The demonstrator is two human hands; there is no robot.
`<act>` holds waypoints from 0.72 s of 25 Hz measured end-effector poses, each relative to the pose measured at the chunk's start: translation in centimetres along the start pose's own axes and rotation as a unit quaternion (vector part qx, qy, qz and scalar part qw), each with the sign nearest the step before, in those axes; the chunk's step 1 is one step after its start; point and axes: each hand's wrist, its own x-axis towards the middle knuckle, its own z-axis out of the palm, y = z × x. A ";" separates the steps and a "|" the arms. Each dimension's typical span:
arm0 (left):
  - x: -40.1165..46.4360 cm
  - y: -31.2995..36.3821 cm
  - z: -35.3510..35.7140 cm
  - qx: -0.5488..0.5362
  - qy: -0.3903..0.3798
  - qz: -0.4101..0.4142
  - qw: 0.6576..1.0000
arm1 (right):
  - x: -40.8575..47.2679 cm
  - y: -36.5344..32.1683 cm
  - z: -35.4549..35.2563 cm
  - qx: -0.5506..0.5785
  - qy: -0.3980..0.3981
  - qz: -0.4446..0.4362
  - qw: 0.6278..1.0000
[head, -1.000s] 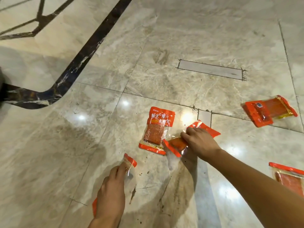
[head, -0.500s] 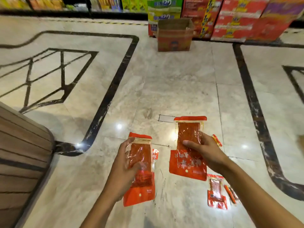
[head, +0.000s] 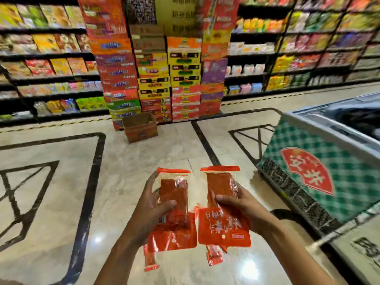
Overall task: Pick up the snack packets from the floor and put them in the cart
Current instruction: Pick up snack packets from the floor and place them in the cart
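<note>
While the person stands in a shop aisle, each hand holds one flat snack packet up in front of the body. The left hand point(head: 152, 210) grips a red and clear plastic snack packet point(head: 174, 208), thumb across the front and fingers curled behind, so the packet stands nearly upright. The right hand point(head: 240, 204) grips a second red plastic packet with white writing point(head: 223, 210) the same way, with the writing upside down. The two packets hang side by side, just apart. Holding them by the middle keeps them from flopping or slipping. Down at about 6 o'clock from the hands, two smaller red packets on the floor point(head: 213, 257) peek out below the held ones, so I think some picking up is left to do. The shiny marble floor with black lines point(head: 51, 202) spreads all around. At 12 o'clock stands a tall stack of bright cardboard boxes point(head: 156, 68), with an open brown cardboard box point(head: 140, 127) on the floor before it. At 2 o'clock sits a big freezer chest with a green checked side point(head: 320, 171). I cannot see any cart, so I guess the person must turn and find it, then drop both packets in. The picture is blurry, so small things are hard to read.
</note>
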 end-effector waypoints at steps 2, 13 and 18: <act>-1.3 2.4 3.7 0.031 -0.043 0.031 0.998 | -5.2 -1.3 -2.0 0.022 0.037 -0.037 0.998; -14.7 9.3 32.4 0.068 -0.282 0.100 0.952 | -38.6 1.2 -17.6 0.094 0.289 -0.192 0.933; -25.2 7.7 47.0 0.056 -0.394 0.103 0.912 | -57.0 6.2 -22.6 0.110 0.395 -0.211 0.887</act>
